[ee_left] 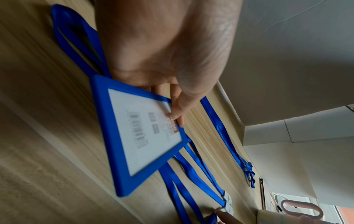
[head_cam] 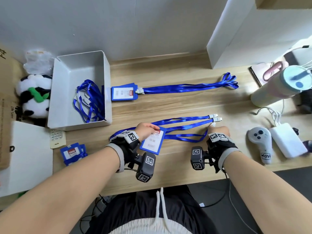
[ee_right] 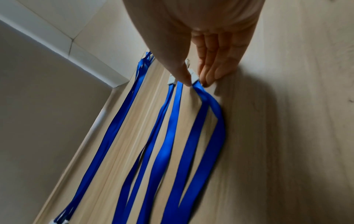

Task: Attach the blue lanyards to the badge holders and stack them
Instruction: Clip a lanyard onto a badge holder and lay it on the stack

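Blue badge holder point(head_cam: 152, 141) sits tilted at the near middle of the desk point(head_cam: 177, 166), left hand point(head_cam: 146, 130) grasping its top edge. To the right, right hand point(head_cam: 218, 130) pinches a lanyard clip point(ee_right: 195, 78); loose lanyards point(head_cam: 182, 123) stretch between them.

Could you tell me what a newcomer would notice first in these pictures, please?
Probably the bright blue against the pale wooden desk: the left hand holds a blue badge holder at the near edge, while the right hand pinches a lanyard clip beside two more loose lanyards. Farther back lies a finished stack, and a white box on the left holds spare lanyards.
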